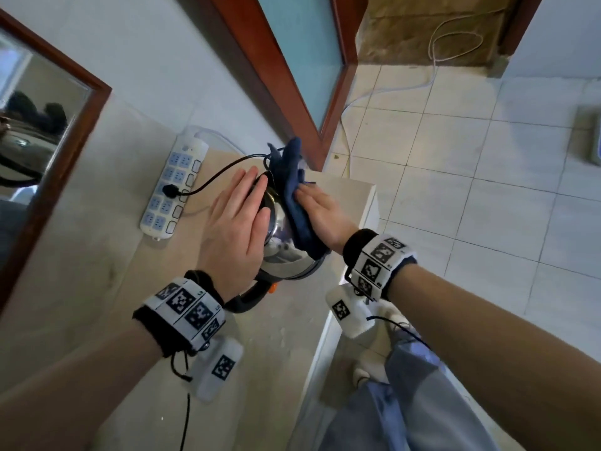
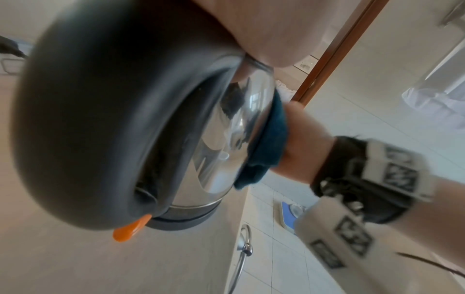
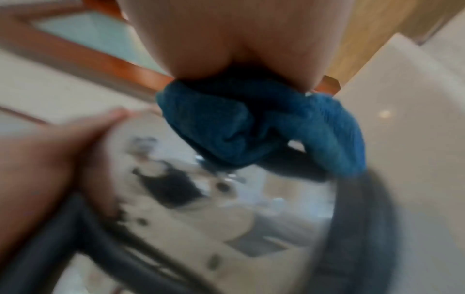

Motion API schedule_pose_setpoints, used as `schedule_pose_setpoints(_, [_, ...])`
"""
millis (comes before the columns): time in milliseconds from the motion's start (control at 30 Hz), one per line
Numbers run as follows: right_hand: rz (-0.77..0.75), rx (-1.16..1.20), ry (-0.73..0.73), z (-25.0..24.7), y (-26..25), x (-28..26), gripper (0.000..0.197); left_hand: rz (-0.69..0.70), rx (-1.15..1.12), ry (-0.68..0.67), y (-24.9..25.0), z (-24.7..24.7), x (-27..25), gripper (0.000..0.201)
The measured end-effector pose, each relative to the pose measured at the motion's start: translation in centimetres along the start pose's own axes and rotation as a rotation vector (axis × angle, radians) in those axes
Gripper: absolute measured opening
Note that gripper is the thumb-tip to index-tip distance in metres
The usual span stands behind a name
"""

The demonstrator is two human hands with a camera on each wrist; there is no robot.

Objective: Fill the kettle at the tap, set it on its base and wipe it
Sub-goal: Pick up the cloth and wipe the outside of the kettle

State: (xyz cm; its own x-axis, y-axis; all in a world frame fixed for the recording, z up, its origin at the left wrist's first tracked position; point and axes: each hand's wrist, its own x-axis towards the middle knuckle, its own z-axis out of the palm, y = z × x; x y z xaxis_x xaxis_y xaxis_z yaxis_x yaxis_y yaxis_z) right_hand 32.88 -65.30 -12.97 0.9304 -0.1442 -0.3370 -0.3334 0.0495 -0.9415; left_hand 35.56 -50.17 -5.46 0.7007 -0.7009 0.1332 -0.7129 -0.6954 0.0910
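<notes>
A shiny steel kettle (image 1: pixel 286 262) with a black handle (image 1: pixel 250 297) and an orange switch (image 1: pixel 273 287) stands on its black base (image 2: pixel 181 220) on the beige counter (image 1: pixel 97 255). My left hand (image 1: pixel 237 216) lies flat on the kettle's lid, fingers straight. My right hand (image 1: pixel 322 209) presses a dark blue cloth (image 1: pixel 292 170) against the kettle's right side with straight fingers. The left wrist view shows the cloth (image 2: pixel 271 143) between the steel wall (image 2: pixel 226 139) and the right hand (image 2: pixel 307 143). The right wrist view is blurred; the cloth (image 3: pixel 239 129) bunches under the palm.
A white power strip (image 1: pixel 172 190) lies behind the kettle with a black plug and cord in it. The counter ends just right of the kettle, above a tiled floor (image 1: pixel 471 190). A wood-framed door (image 1: pixel 292 76) stands behind. A chrome fitting (image 2: pixel 245 242) hangs on the counter's side.
</notes>
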Motion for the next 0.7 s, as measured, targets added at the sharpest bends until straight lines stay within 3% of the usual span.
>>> schedule_pose_setpoints(100, [0.24, -0.066, -0.106, -1.6, 0.8, 1.1, 0.04, 0.0, 0.013, -0.031, 0.0, -0.2, 0.1, 0.049])
schedule_pose_setpoints(133, [0.259, -0.079, -0.141, -1.8, 0.6, 1.5, 0.039, 0.003, 0.012, -0.033, 0.0, -0.2, 0.1, 0.049])
schedule_pose_setpoints(300, [0.017, 0.013, -0.159, -1.4, -1.3, 1.7, 0.035, 0.008, -0.017, -0.037, -0.3, -0.1, 0.2, 0.048])
schedule_pose_setpoints(433, [0.176, -0.12, -0.17, -2.1, 0.0, 1.6, 0.042, -0.04, -0.116, 0.007, 0.2, -0.3, 0.2, 0.049])
schedule_pose_setpoints(500, [0.203, -0.199, -0.264, -2.3, -0.5, 1.5, 0.044, -0.163, -0.193, 0.132, 0.4, -0.5, -0.6, 0.046])
schedule_pose_setpoints(567, [0.064, -0.188, -0.305, -1.9, -1.7, 1.4, 0.048, -0.355, -0.301, 0.293, 0.7, -0.3, -2.0, 0.039])
schedule_pose_setpoints(633, [0.009, -0.051, -0.247, -1.5, -2.6, 1.3, 0.04, -0.588, -0.417, 0.41, 1.2, 0.0, -3.7, 0.028])
schedule_pose_setpoints(700, [0.019, -0.017, -0.192, -1.4, -2.5, 1.3, 0.038, -0.792, -0.493, 0.431, 2.0, 0.2, -5.1, 0.015])
